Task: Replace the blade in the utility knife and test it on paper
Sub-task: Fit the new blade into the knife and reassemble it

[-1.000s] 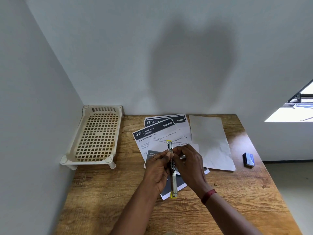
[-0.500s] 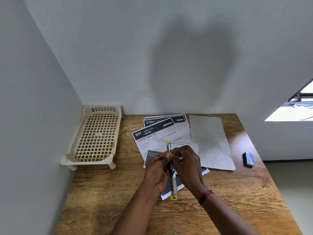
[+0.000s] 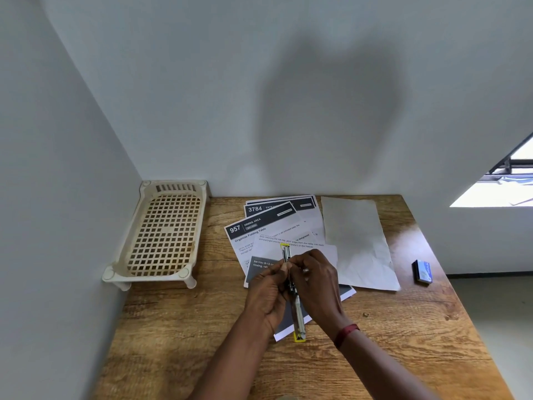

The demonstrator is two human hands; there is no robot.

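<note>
A yellow and silver utility knife [image 3: 298, 321] is held lengthwise above the table, its tip pointing away from me. My left hand [image 3: 266, 295] grips its left side, fingertips pinching near the front of the body. My right hand [image 3: 317, 284] grips the right side, fingers closed over the middle; a small metal piece shows at its fingertips. The middle of the knife is hidden by both hands. Printed paper sheets [image 3: 259, 229] lie fanned under the hands. A blank white sheet [image 3: 357, 243] lies to their right.
The wooden table [image 3: 187, 327] stands in a corner, walls at the left and back. A cream plastic lattice tray [image 3: 161, 235] stands at the back left. A small blue blade box [image 3: 422, 271] lies near the right edge. A tiny object [image 3: 365, 314] rests on the wood.
Both hands and the knife have drifted slightly toward me. The fingers have shifted a little on the knife's front part; the grip is otherwise the same.
</note>
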